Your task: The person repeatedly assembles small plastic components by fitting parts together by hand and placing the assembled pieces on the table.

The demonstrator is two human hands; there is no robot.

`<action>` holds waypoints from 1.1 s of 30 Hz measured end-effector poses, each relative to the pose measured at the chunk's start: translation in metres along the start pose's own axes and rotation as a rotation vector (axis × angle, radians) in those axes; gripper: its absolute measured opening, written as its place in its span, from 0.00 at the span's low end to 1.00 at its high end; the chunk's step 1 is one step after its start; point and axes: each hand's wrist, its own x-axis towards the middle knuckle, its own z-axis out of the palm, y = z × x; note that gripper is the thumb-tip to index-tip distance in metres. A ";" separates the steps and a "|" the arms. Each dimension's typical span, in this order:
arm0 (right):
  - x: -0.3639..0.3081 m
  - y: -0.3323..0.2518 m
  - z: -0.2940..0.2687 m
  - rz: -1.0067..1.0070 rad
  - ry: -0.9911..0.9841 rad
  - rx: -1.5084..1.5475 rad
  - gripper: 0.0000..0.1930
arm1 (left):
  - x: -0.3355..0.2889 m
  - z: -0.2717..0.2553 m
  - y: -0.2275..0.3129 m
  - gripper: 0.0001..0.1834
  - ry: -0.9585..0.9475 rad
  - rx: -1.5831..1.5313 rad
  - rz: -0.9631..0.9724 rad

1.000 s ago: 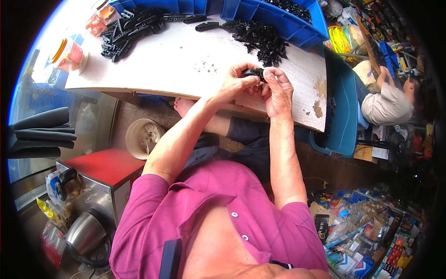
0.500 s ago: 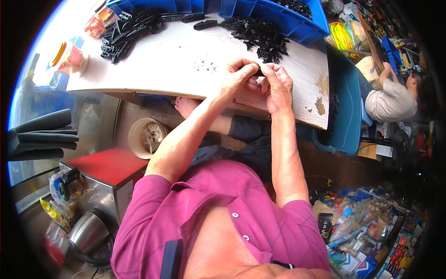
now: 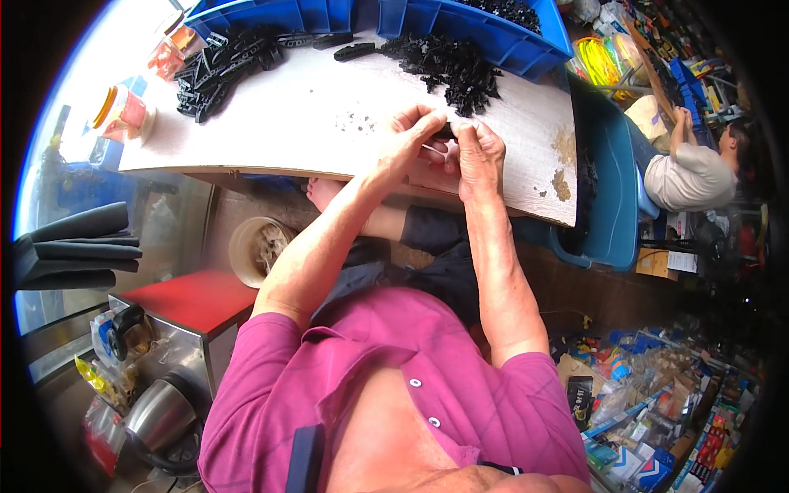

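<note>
Over the near edge of the whitish table (image 3: 288, 115), my two hands meet at a small black plastic part (image 3: 446, 130), mostly covered by the fingers. My left hand (image 3: 415, 138) is closed, pinching it between thumb and fingertips. From the other side my right hand (image 3: 479, 156) grips it too, fingers curled. Just beyond the hands lies a heap of small black plastic parts (image 3: 460, 78). Longer black plastic pieces (image 3: 218, 74) are piled at the far left, and a single black piece (image 3: 355, 52) lies between the two piles.
Two blue bins, a left one (image 3: 271, 15) and a right one (image 3: 526, 62), line the table's back. A tub with an orange lid (image 3: 123, 113) stands at left. Right of the table is a teal tub (image 3: 612, 222); beyond it a person (image 3: 690, 168) sits working. A bucket (image 3: 245, 251) stands below.
Both hands stay together on the small part; my right hand has turned slightly and its fingers have shifted. The whole view has moved a little.
</note>
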 end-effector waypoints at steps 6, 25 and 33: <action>-0.004 -0.017 -0.019 0.152 0.174 0.353 0.15 | 0.054 -0.013 0.001 0.10 0.391 1.368 0.761; 0.011 -0.022 -0.061 0.149 0.057 0.201 0.13 | 0.065 -0.033 0.001 0.05 -0.086 0.059 -0.010; 0.012 -0.013 -0.027 0.121 -0.019 0.095 0.09 | 0.031 -0.003 -0.010 0.06 -0.176 -0.224 -0.267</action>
